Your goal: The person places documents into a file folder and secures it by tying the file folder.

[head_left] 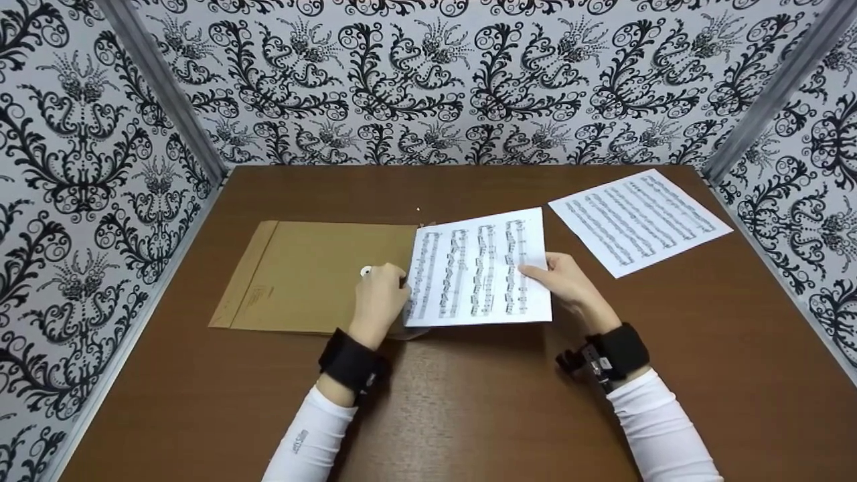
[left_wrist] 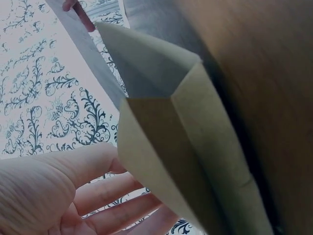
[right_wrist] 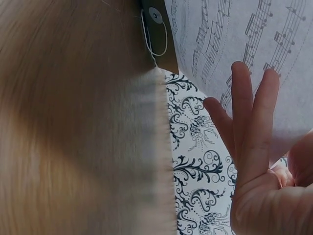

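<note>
Right hand [head_left: 566,281] pinches the near right edge of the music sheet [head_left: 479,268], thumb on top, fingers beneath. Left hand [head_left: 378,294] grips the mouth of the brown envelope [head_left: 308,274], holding it open. Sheet's left edge sits at that opening. Second printed sheet [head_left: 639,217] lies apart on the table [head_left: 469,402].

The head view is evenly and brightly lit from above, sharp throughout, with a soft sheen on the brown counter [head_left: 469,415] and faint shadows under the sheet [head_left: 479,271]. The left wrist view is dim and bluish, the envelope [left_wrist: 195,161] shaded and the near palm blurred. The right wrist view is brighter, its wood surface smeared and out of focus.
</note>
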`<state>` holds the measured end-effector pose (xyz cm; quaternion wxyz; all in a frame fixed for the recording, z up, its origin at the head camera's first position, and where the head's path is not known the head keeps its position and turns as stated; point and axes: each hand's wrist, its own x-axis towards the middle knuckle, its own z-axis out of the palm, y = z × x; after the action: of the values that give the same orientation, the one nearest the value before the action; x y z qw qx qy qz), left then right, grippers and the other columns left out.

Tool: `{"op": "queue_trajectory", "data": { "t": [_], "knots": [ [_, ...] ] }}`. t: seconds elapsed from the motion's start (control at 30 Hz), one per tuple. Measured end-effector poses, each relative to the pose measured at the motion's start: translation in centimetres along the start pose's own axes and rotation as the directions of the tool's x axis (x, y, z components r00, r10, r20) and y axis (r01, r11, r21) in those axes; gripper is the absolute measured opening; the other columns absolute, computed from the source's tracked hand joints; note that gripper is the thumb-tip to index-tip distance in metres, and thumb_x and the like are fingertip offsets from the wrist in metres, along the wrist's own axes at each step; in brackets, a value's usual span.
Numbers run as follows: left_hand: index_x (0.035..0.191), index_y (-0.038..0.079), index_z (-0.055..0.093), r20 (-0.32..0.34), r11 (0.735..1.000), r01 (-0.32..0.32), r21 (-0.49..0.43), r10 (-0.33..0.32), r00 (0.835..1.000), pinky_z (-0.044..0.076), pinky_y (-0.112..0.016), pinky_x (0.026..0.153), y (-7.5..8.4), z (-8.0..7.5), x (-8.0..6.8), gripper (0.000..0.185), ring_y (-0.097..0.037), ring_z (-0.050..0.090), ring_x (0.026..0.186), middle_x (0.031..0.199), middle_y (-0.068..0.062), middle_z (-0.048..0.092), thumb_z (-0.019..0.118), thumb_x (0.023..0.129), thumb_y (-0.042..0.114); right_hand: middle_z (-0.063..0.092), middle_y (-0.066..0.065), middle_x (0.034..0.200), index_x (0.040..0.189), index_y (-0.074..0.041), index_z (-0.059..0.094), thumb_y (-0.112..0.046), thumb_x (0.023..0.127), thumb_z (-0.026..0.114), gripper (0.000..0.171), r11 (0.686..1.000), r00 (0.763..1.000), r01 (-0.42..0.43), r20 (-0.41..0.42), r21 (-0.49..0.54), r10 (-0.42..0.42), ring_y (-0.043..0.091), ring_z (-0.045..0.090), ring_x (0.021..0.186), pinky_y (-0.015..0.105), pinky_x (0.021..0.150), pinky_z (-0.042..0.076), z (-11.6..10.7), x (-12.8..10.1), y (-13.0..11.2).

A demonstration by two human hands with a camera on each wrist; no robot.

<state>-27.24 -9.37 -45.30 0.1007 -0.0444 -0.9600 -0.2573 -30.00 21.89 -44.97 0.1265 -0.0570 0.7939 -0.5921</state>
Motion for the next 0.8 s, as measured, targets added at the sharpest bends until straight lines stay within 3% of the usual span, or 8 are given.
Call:
{"op": "queue_trajectory", "data": {
  "t": [0.13, 0.3, 0.57, 0.67, 0.8],
  "knots": [
    [0.054, 0.017, 0.037, 0.006, 1.000, -0.003, 0.003, 0.003, 1.000, 0.040, -0.032, 0.051, 0.1, 0.0, 0.1, 0.045, -0.016, 0.044, 0.057, 0.062, -0.005, 0.055, 0.067, 0.084, 0.003, 0.078, 0.008, 0.098, 0.133, 0.019, 0.054, -0.009, 0.102, 0.057, 0.042, 0.999, 1.000, 0.008, 0.010, 0.036, -0.008, 0.007, 0.075, 0.074, 0.022, 0.067, 0.061, 0.4, 0.5, 0.1],
    [0.055, 0.015, 0.042, 0.016, 1.000, -0.003, 0.016, 0.003, 1.000, 0.047, -0.038, 0.054, 0.1, 0.1, 0.1, 0.041, -0.018, 0.047, 0.059, 0.067, -0.009, 0.064, 0.069, 0.083, 0.004, 0.078, 0.011, 0.102, 0.133, 0.018, 0.054, -0.010, 0.102, 0.057, 0.042, 1.000, 1.000, 0.008, 0.011, 0.026, -0.008, 0.007, 0.075, 0.075, 0.022, 0.068, 0.062, 0.8, 1.1, 0.1],
    [0.054, 0.015, 0.037, -0.002, 1.000, -0.022, 0.006, 0.022, 1.000, 0.033, -0.030, 0.049, 0.2, 0.0, -0.2, 0.045, -0.015, 0.039, 0.057, 0.060, 0.000, 0.046, 0.068, 0.084, 0.004, 0.078, 0.015, 0.109, 0.135, 0.017, 0.054, -0.009, 0.103, 0.055, 0.041, 0.998, 1.000, -0.005, 0.025, 0.063, 0.004, 0.008, 0.076, 0.079, 0.024, 0.071, 0.062, 1.9, 2.0, 0.2],
    [0.057, 0.009, 0.052, -0.029, 1.000, -0.028, 0.015, 0.028, 0.999, 0.043, -0.035, 0.050, 0.3, 0.1, -0.2, 0.032, -0.017, 0.046, 0.059, 0.064, -0.004, 0.059, 0.070, 0.083, 0.004, 0.077, 0.014, 0.109, 0.136, 0.017, 0.053, -0.008, 0.104, 0.054, 0.041, 0.995, 0.999, -0.001, 0.036, 0.098, -0.002, 0.009, 0.077, 0.081, 0.023, 0.072, 0.062, 2.3, 2.3, 0.2],
    [0.073, 0.005, 0.074, -0.036, 1.000, -0.016, 0.016, 0.017, 0.999, 0.055, -0.046, 0.060, 0.2, 0.1, -0.2, 0.009, -0.026, 0.064, 0.067, 0.080, -0.012, 0.076, 0.071, 0.082, 0.005, 0.078, 0.013, 0.108, 0.136, 0.017, 0.053, -0.008, 0.103, 0.055, 0.041, 0.994, 0.999, 0.003, 0.045, 0.106, -0.007, 0.008, 0.076, 0.080, 0.023, 0.071, 0.062, 2.9, 2.6, 0.2]
  ]
}}
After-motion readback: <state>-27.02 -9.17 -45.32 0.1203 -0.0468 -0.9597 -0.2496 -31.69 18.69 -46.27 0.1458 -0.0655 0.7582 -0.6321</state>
